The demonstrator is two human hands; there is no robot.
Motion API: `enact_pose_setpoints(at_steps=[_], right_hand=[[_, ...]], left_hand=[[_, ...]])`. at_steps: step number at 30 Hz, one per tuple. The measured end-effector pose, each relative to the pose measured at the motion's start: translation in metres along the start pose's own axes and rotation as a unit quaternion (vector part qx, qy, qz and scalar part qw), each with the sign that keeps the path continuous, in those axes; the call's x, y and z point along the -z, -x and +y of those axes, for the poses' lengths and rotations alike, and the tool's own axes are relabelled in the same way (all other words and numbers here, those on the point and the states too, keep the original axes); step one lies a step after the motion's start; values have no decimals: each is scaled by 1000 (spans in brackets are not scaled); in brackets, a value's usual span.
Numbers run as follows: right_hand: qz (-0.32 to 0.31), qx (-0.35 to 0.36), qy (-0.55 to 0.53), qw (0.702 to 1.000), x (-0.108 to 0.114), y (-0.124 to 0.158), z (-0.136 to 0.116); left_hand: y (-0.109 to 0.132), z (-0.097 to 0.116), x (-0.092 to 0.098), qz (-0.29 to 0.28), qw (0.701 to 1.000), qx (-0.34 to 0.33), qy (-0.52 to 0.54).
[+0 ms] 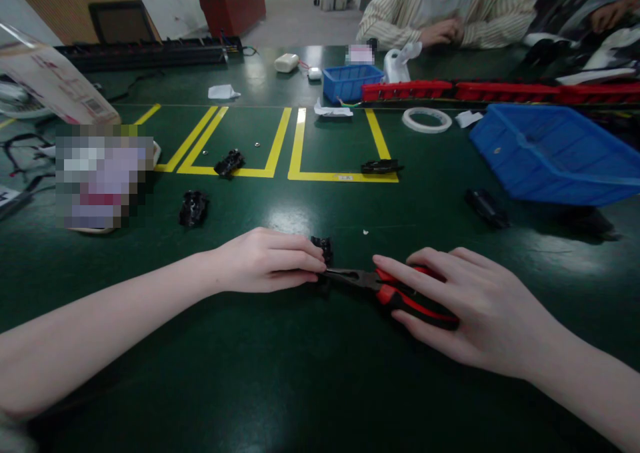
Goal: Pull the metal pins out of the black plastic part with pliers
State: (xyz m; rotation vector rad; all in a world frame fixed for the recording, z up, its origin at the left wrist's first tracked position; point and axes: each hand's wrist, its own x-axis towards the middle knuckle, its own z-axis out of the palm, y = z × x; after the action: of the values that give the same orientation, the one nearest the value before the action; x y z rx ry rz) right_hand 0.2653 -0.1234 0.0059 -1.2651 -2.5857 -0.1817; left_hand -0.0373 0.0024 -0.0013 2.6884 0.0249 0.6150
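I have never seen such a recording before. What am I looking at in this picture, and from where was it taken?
There is no machine here: these are a person's own bare hands, seen by a camera worn on the head, looking forward and down. The right hand holds long-nose pliers with red and black handles. The left hand holds a small black part. The pliers' tips reach the left fingertips; whether they grip the part is hidden. On the dark green table are yellow tape lines, more black pieces, a white ring-shaped roll and two blue plastic bins, one small and one larger. Across the table, another person sits with hands together.
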Motion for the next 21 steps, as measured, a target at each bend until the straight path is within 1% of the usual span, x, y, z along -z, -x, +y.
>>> enact_pose_setpoints(at_steps=[3, 7, 14, 21], right_hand=[[-5, -2, 0, 1000, 0, 1, 0], [-10, -1, -7, 1000, 0, 0, 0], [-7, -6, -17, 1000, 0, -1, -1], [-8, -7, -18, 1000, 0, -1, -1]], left_hand=[[0, 1, 1, 6, 1000, -12, -11], [-1, 5, 2, -5, 1000, 2, -26], [-1, 7, 0, -13, 998, -1, -67], [2, 3, -3, -1, 999, 52, 4]])
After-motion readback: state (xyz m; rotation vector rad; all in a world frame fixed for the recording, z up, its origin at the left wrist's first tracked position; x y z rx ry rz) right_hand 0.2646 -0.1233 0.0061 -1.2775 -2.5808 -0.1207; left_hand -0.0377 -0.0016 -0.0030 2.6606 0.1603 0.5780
